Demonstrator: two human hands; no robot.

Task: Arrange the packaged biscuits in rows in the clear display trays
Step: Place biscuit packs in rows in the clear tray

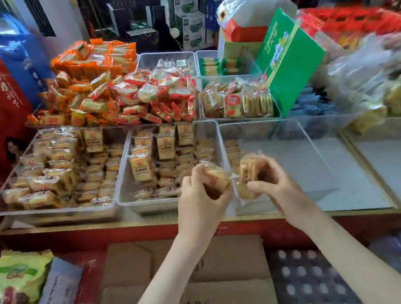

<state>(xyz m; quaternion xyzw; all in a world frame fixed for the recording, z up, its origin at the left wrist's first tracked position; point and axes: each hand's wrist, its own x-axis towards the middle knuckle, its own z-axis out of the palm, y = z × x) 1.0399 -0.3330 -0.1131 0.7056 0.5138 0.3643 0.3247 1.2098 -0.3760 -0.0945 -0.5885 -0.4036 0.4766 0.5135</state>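
Over the near rims where the middle clear tray [148, 208] meets the right tray [288, 164], the left hand [200, 196] curls round one biscuit packet [216, 178] and the right hand [271, 182] grips a small stack of packets [246, 173] (red marks and dark print, too blurred to read).

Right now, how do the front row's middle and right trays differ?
The middle tray is nearly full of biscuit packs, a few upright at its back; the right tray holds only one column of packs along its left wall, the rest of its floor bare. The left hand holds a pack over the middle tray's near corner; the right hand holds a stack over the right tray's. Both are clear trays, side by side.
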